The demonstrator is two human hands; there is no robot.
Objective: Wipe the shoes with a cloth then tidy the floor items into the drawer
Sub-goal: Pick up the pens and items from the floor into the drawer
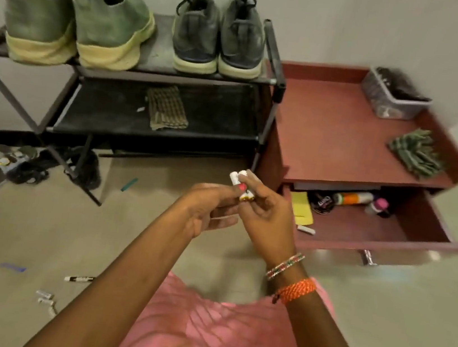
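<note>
Both hands hold small white batteries above the floor, just left of the open drawer.

Right hand (268, 208) curls round two white batteries (240, 186), their ends poking up past the fingertips; left hand (211, 209) meets it, fingers bent, pinching the same bundle. Open drawer (388, 243) at 3 o'clock of the hands, pulled out of the red cabinet (346, 125), front edge near; inside: yellow pad (301, 208), round tin (322, 201), orange-white tube (354, 197), a white battery (306, 230) by the front wall. Green cloth (414, 152) on cabinet top, near its right edge. Green boots (75, 22) and grey sneakers (219, 33) on the shoe rack (275, 85) at 11 o'clock. Bare floor between rack and knees; marker (79, 278), loose batteries (46, 299), blue scrap (13, 267) at 8 o'clock, teal piece (129, 184) at 9.
</note>
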